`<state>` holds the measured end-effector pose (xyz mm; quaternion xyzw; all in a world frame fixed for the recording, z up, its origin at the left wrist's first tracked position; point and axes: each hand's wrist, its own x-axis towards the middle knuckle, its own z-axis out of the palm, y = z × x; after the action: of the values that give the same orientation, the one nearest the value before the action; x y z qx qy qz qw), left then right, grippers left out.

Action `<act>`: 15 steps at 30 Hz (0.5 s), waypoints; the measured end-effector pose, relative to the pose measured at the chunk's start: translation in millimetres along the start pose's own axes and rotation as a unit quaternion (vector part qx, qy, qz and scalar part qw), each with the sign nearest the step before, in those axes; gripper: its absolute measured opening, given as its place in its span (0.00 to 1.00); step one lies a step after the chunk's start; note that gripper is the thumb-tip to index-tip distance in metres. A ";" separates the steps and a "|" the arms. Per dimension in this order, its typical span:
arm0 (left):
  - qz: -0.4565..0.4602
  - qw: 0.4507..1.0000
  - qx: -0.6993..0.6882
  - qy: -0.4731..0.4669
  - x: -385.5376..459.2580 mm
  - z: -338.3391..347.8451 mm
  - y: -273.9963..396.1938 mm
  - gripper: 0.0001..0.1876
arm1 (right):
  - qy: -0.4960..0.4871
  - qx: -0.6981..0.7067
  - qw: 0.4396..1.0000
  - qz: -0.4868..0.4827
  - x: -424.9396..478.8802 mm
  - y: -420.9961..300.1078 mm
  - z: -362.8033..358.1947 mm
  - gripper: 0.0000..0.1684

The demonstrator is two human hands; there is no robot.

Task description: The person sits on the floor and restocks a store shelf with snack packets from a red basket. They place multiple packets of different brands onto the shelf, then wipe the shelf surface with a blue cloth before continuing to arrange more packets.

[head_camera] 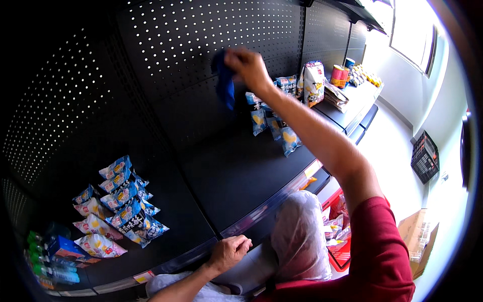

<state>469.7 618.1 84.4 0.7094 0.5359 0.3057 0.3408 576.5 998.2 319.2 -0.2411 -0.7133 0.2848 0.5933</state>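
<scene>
My right hand (247,68) is raised in front of the black perforated back panel (211,22) and grips a dark blue cloth (225,88), which hangs down blurred. Below it lies the black shelf board (219,170). My left hand (229,252), fingers curled in and nothing visible in it, is at the shelf's front edge (256,213), above my lap. I cannot tell whether it touches that edge. Beneath my right forearm stand blue chip bags (288,139), partly hidden by the arm.
More blue chip bags (134,222) and pink-white bags (99,245) stand on the left, beside green-capped bottles (39,256). A large white snack bag (314,85) and pink cans (339,75) stand at right. A red basket (341,260) of snacks, a cardboard box (413,238) and a black crate (425,157) are on the floor.
</scene>
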 end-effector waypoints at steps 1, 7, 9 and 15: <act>0.003 1.000 0.007 -0.005 1.0 -2.1 2.9 0.11 | 0.039 -0.011 0.997 -0.064 32.1 -6.2 4.9 0.21; 0.017 0.999 0.036 -0.021 -5.0 -4.3 4.0 0.11 | 0.139 -0.157 0.960 -0.185 132.2 -5.7 36.8 0.21; 0.034 0.999 0.028 -0.023 -5.4 -7.6 10.1 0.11 | 0.165 -0.240 0.931 -0.220 126.2 36.6 45.6 0.19; 0.078 0.996 0.036 -0.028 -15.9 -14.4 18.4 0.10 | 0.069 -0.192 0.979 0.015 -33.2 130.6 84.8 0.20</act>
<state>464.6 601.3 106.6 0.7688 0.4798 0.2925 0.3052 499.9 1059.6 194.0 -0.3803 -0.7085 0.1340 0.5792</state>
